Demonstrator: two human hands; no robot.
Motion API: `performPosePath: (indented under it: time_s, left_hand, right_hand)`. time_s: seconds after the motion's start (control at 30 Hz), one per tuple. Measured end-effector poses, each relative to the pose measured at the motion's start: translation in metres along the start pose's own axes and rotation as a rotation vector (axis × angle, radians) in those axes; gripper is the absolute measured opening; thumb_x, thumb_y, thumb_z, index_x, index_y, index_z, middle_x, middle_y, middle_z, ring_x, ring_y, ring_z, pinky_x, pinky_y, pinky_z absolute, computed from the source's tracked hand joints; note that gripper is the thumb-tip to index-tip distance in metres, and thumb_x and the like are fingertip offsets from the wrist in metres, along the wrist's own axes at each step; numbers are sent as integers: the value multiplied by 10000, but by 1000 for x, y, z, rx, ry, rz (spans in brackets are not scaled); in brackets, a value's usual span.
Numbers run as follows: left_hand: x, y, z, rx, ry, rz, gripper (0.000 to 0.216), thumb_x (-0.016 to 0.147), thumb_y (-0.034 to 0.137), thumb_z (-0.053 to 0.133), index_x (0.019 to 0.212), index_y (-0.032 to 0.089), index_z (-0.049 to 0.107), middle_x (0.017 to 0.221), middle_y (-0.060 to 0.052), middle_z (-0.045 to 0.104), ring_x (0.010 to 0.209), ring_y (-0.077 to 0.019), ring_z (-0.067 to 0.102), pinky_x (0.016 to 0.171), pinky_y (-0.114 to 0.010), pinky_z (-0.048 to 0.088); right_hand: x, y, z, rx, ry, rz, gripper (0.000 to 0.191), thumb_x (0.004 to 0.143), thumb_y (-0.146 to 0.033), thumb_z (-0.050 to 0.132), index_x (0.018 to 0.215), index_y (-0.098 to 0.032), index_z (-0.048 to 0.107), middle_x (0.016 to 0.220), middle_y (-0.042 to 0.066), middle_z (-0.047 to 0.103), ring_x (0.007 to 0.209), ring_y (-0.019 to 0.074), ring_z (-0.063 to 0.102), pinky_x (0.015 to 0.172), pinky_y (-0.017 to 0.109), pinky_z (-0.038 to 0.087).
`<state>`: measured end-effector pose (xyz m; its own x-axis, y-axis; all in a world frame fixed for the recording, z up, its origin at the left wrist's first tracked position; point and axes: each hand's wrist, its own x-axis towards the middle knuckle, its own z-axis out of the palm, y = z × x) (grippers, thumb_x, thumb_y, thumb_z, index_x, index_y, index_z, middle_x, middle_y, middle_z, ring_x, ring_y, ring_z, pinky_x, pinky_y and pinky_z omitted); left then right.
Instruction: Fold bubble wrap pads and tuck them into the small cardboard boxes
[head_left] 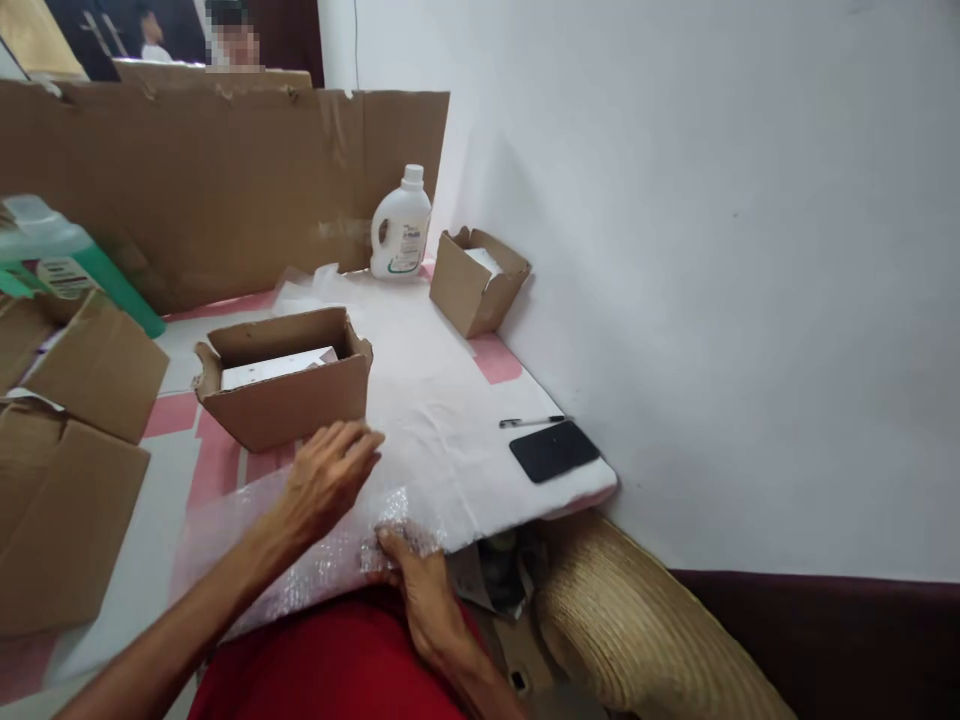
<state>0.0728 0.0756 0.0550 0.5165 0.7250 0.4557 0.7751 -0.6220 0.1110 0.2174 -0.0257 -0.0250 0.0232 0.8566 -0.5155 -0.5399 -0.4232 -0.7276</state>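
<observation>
A sheet of clear bubble wrap (pixel 225 530) lies across the near edge of the table. My left hand (pixel 326 480) rests flat on it, fingers stretched out toward an open cardboard box (pixel 289 405). My right hand (pixel 420 590) pinches the bubble wrap's near right corner at the table edge. The open box holds a white flat item (pixel 274 368) and stands just beyond my left fingertips.
A small open box (pixel 476 285) and a white bottle (pixel 401 225) stand at the back by the wall. A black phone (pixel 555 450) and pen (pixel 532 421) lie at right. Cardboard boxes (pixel 67 480) and a green bottle (pixel 67 265) sit at left. A straw hat (pixel 637 630) lies below.
</observation>
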Motion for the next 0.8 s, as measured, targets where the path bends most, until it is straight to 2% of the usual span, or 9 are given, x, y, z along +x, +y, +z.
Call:
performPosePath:
  time_s: [0.1, 0.2, 0.37, 0.43, 0.5, 0.57, 0.63, 0.7, 0.8]
  left_hand:
    - [-51, 12, 31, -59, -43, -44, 224, 987, 271, 514, 1146, 197, 652, 1108, -84, 706, 989, -195, 645, 868, -323, 515]
    - [-95, 15, 62, 35, -124, -197, 562, 949, 462, 551, 1436, 185, 510, 1459, -171, 552, 1329, -318, 518, 1055, -464, 451]
    - [-115, 16, 81, 83, -157, -251, 733, 930, 546, 537, 1541, 172, 381, 1584, -183, 420, 1463, -343, 383, 1172, -503, 323]
    - [-112, 14, 75, 54, -125, -238, 704, 944, 525, 519, 1542, 180, 378, 1562, -172, 454, 1453, -323, 404, 1179, -493, 318]
    - [-113, 9, 66, 30, -68, -226, 640, 978, 445, 467, 1554, 192, 350, 1555, -152, 469, 1458, -290, 402, 1194, -476, 305]
    - [-122, 0, 60, 31, 4, -226, 615, 990, 353, 411, 1572, 187, 303, 1560, -145, 464, 1473, -265, 380, 1209, -464, 287]
    - [-137, -13, 61, 67, 29, -224, 647, 962, 342, 425, 1571, 158, 304, 1559, -165, 458, 1485, -284, 354, 1218, -484, 271]
    - [-152, -28, 68, 134, 13, -227, 660, 921, 360, 465, 1527, 111, 391, 1527, -196, 488, 1486, -323, 337, 1223, -518, 247]
    - [-164, -41, 79, 208, -45, -259, 600, 894, 338, 459, 1427, 73, 532, 1480, -210, 536, 1503, -350, 292, 1232, -544, 212]
  right_hand:
    - [7, -1, -5, -20, -20, 2, 516, 724, -430, 841, 1119, -184, 620, 1153, 76, 679, 991, 246, 678, 676, 314, 608]
    - [5, -7, -21, -103, -3, 51, 510, 744, -495, 823, 1077, -180, 599, 1148, 89, 680, 951, 241, 707, 703, 332, 611]
    - [-22, -42, -49, -784, -211, 49, 419, 910, -562, 610, 809, -157, 634, 717, 64, 708, 591, 198, 694, 533, 285, 520]
    - [-34, -55, -38, -1015, -307, -126, 377, 952, -472, 578, 732, -173, 643, 646, 37, 686, 562, 173, 664, 540, 268, 487]
    - [-36, -56, -12, -1055, -358, -419, 281, 986, -380, 538, 853, -186, 691, 761, 38, 723, 697, 175, 690, 665, 275, 525]
    - [-22, -43, 23, -1033, -410, -740, 288, 1009, -348, 497, 1162, -173, 667, 1056, 89, 744, 976, 206, 693, 892, 319, 535]
    - [4, -21, 56, -1122, -518, -982, 550, 1004, -416, 524, 1453, -105, 468, 1414, 166, 597, 1307, 257, 546, 1129, 392, 415]
    - [34, 2, 78, -1313, -643, -1097, 629, 1021, -449, 498, 1521, -88, 375, 1568, 160, 446, 1467, 269, 371, 1230, 429, 278]
    - [65, 24, 86, -1516, -668, -1136, 691, 1024, -522, 470, 1557, -110, 315, 1632, 127, 347, 1530, 263, 246, 1263, 447, 197]
